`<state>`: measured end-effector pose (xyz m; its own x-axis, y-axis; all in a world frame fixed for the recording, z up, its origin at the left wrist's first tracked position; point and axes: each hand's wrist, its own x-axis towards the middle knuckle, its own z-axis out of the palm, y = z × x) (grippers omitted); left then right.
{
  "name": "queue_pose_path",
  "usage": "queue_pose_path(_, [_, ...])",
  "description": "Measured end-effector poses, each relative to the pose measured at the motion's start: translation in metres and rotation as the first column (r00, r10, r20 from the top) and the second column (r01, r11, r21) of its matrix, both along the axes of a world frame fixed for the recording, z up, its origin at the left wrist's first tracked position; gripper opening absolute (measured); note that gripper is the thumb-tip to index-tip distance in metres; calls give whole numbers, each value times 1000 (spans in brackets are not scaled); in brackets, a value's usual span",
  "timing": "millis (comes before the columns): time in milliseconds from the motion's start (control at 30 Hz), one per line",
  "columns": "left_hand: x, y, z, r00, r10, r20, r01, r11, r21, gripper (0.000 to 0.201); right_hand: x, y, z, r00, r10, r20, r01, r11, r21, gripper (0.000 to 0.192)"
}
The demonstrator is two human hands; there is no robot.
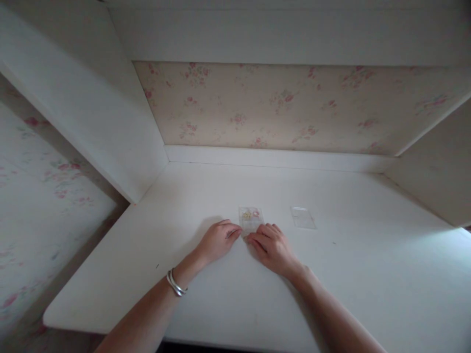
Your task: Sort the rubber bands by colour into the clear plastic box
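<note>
A small clear plastic box point(250, 224) lies on the white desktop in front of me, with tiny gold and pinkish pieces point(247, 214) in its far part. My left hand point(220, 240) is at the box's near left corner, thumb and fingers pinched together. Whatever sits in that pinch is too small to name. At the near right corner my right hand point(271, 246) rests with curled fingers, covering part of the box. Its fingertips are pressed together close to the left ones, and what they hold, if anything, is hidden.
To the right lies a flat clear plastic piece point(303, 217), like a lid. Small dark specks point(157, 266) are on the white desktop point(368, 284). White side panels point(106, 113) and a back ledge point(279, 160) enclose the desk, with flowered wallpaper point(239, 103) behind.
</note>
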<state>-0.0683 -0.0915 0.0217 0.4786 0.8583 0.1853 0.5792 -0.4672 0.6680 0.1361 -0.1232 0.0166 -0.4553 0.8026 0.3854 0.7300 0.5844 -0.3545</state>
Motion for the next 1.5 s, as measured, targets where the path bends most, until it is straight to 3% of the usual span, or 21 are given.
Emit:
queue_pose_path(167, [0,-6,0,995,-27,-97,32,998,46,27,8,16,-2,938,-206,-278,203,978,-38,25])
queue_pose_path(300, [4,-12,3,981,-61,-185,74,995,65,28,12,36,-4,862,-352,-365,345,935,-84,28])
queue_pose_path(567, [9,-16,1,966,-71,-250,97,991,90,25,13,51,-10,862,-374,-343,344,927,-146,27])
queue_pose_path(733, [10,-16,0,960,-67,-272,96,991,97,26,24,46,-8,777,-463,-427,441,884,-157,28])
queue_pose_path(900, [14,-17,0,962,-63,-266,92,991,98,28,33,40,-9,730,-508,-458,460,860,-221,32])
queue_pose_path(1100, [14,-14,2,987,-51,-149,62,995,71,25,33,34,-4,747,-470,-471,440,880,-180,31])
queue_pose_path(1233, [16,-6,11,998,39,-58,-35,997,73,28,33,25,3,817,-390,-426,374,919,-123,28])
queue_pose_path(1367, [27,10,24,998,58,-30,-54,991,118,30,28,12,11,950,-187,-249,179,982,-56,22])
queue_pose_path(1500, [46,31,28,995,37,-92,-22,988,156,26,15,0,16,998,-44,-48,43,999,-34,19])
